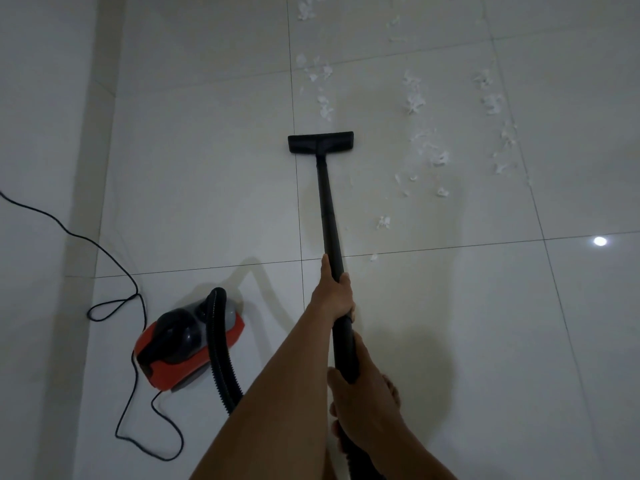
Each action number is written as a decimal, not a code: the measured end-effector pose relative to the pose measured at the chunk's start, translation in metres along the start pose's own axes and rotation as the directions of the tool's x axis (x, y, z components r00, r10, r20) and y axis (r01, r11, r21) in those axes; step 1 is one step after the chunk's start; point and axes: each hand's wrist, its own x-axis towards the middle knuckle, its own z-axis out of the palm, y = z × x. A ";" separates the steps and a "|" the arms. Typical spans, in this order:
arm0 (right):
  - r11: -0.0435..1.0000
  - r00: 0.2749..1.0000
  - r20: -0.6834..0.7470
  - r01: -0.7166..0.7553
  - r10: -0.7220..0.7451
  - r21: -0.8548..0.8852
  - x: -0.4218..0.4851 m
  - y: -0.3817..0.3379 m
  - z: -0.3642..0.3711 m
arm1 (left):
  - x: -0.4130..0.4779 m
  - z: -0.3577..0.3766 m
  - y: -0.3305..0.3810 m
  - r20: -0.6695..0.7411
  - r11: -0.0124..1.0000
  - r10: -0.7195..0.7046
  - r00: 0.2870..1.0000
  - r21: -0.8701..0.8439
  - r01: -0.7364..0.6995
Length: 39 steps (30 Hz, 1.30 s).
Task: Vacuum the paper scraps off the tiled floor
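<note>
The paper scraps (420, 140) lie on the tiled floor (207, 174) ahead of you and to your right, in roughly three loose rows running away from you. The left row begins just beyond the floor head (321, 143). The middle and right rows sit well to its right, with a few strays trailing back beside the wand (327, 206).

By the look of it you are early in the job. The strip under the wand shows no scraps, but all three rows still hold plenty, and more lie at the far edge of view.

The wand's long axis runs straight away from you, leaning slightly left at the far end. The floor head lies flat on the tiles with its own long axis crosswise, at right angles to the wand. It faces the near end of the left row, just short of it.

Your left grip (334, 296) is wrapped round the wand farther out. Your right grip (363, 407) is clamped on its near end, close to your body.

The red canister (188, 342) sits to your left with its hose (218, 344) curving toward you and its power cord (104, 244) looping away across the floor.
</note>
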 end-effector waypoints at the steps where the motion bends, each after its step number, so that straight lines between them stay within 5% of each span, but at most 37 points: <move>1: 1.000 1.000 0.004 -0.002 0.002 -0.029 -0.002 -0.001 -0.002 | -0.003 0.001 0.001 0.003 1.000 -0.002 1.000 -0.005 0.002; 11: 0.998 0.999 0.012 0.041 -0.041 -0.039 0.049 -0.017 -0.018 | 0.035 -0.004 0.039 -0.013 0.994 0.008 1.000 -0.113 -0.009; 39: 0.993 1.000 -0.001 0.007 -0.007 0.115 0.191 -0.162 -0.003 | 0.172 -0.108 0.167 -0.007 0.997 0.075 0.997 0.019 -0.075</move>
